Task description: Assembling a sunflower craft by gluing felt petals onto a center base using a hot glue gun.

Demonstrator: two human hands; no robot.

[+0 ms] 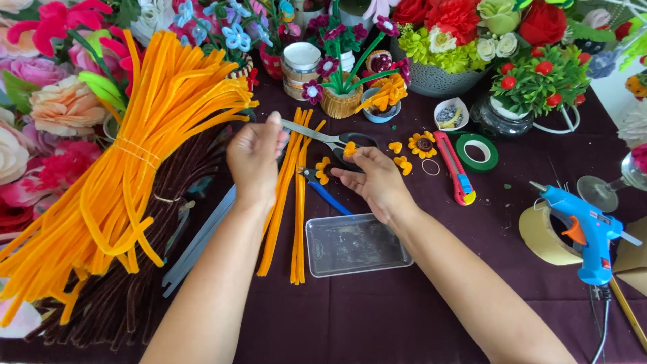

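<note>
The right hand (379, 176) holds scissors (330, 138) toward the left hand (255, 156), above loose orange pipe cleaners (286, 195).

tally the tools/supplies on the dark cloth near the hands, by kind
Scissors: 1
Blue-handled pliers: 1
Box cutter: 1
Glue gun: 1
Green tape roll: 1
Clear tray: 1
Total: 6
The left hand and right hand are above them; the right holds a small orange piece.

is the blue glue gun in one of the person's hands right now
No, the blue glue gun sits on the table at the right, apart from the left hand and right hand.
</note>
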